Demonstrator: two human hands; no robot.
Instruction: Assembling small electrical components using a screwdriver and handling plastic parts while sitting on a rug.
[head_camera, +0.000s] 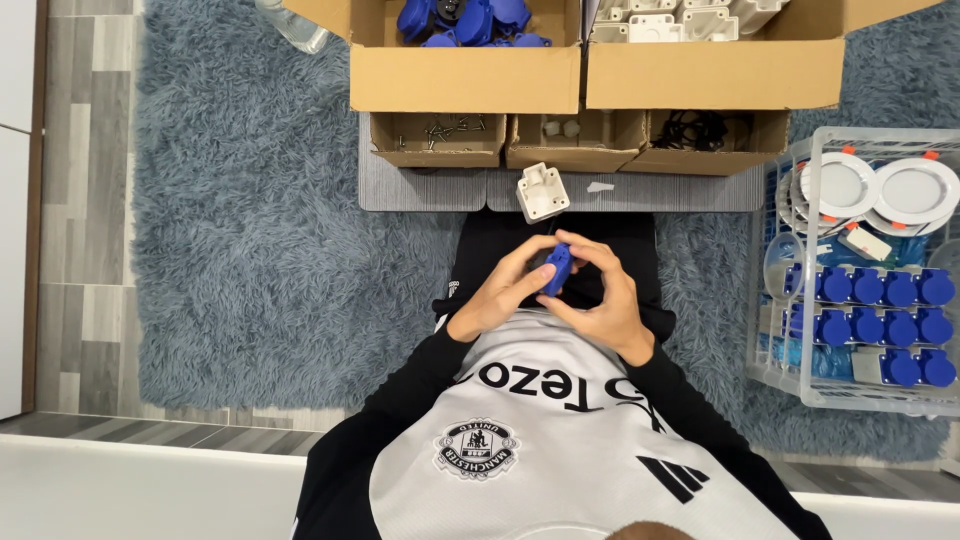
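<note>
Gripping a small blue part between both hands over the lap, left hand and right hand closed around it, white square housing just ahead, cardboard boxes beyond.

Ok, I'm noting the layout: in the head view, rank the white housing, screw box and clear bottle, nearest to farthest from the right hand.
From the right hand, shut with the left hand on the blue part:
1. White housing, on the grey mat just ahead.
2. Screw box, leftmost small carton, farther ahead.
3. Clear bottle, far upper left on the rug.
</note>
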